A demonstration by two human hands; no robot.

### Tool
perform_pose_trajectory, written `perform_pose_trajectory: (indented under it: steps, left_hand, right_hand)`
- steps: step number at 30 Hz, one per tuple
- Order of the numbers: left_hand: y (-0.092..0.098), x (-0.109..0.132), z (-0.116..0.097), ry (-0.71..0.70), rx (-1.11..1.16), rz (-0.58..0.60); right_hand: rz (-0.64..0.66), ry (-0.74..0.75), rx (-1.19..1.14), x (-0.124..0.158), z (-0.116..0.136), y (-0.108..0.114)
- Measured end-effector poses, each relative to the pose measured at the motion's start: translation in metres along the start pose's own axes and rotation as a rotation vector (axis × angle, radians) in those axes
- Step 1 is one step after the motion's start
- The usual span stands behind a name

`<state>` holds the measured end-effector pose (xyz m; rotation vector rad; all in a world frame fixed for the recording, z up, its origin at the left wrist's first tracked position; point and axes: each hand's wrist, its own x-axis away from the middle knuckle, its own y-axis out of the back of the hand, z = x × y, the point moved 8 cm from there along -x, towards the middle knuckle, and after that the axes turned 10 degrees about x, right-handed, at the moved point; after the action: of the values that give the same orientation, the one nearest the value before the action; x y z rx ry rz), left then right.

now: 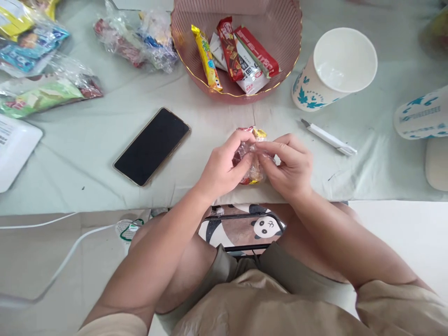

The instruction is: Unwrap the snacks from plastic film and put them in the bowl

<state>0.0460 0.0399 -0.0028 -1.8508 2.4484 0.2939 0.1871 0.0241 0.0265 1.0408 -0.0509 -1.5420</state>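
together — hands (255, 165) round snack packet (252, 161)

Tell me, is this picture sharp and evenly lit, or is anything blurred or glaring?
Head view: soft, even light, only faint shadows; the left hand, right hand and the snack packet they pinch are sharp; the phone screen shows no glare; the clear bags glint; the paper cup at the right edge looks stretched and softer.

A pale green cloth (87, 154) covers the surface; below its edge, beige floor (31, 261) carries white cables (75, 241) in soft, even light.
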Motion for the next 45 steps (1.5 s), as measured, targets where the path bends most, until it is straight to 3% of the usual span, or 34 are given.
perform_pose_trajectory:
  steps: [5,13,20,25,30,33,38,42,45]
  left_hand:
    - [0.001,-0.001,0.000,0.031,0.037,0.001]
    - [0.003,-0.003,0.011,0.025,0.223,0.038]
    - [0.003,-0.006,0.011,-0.016,0.140,0.005]
    - [0.003,-0.004,0.002,-0.090,0.058,0.006]
    - [0.004,-0.002,-0.001,-0.095,0.001,0.014]
    - [0.009,-0.002,0.005,-0.077,-0.034,-0.032]
    - [0.016,-0.002,0.008,-0.080,-0.051,-0.098]
    - [0.016,-0.005,0.005,-0.110,-0.042,-0.089]
    - [0.015,-0.008,0.002,-0.133,-0.054,-0.076]
  right_hand:
    - [0.071,0.017,-0.097,0.002,0.008,-0.001]
    - [0.064,-0.105,-0.046,0.002,-0.014,-0.002]
    - [0.002,-0.167,-0.089,0.003,-0.021,-0.004]
    - [0.147,-0.177,0.033,-0.001,-0.013,-0.009]
    - [0.167,-0.102,-0.015,-0.006,-0.002,-0.002]
    - [0.183,-0.082,0.055,-0.008,-0.014,0.013]
    - [0.101,-0.218,0.547,-0.006,-0.065,0.065]
    - [0.242,-0.477,0.789,0.008,-0.105,0.092]
    - [0.367,-0.598,0.831,0.013,-0.116,0.098]
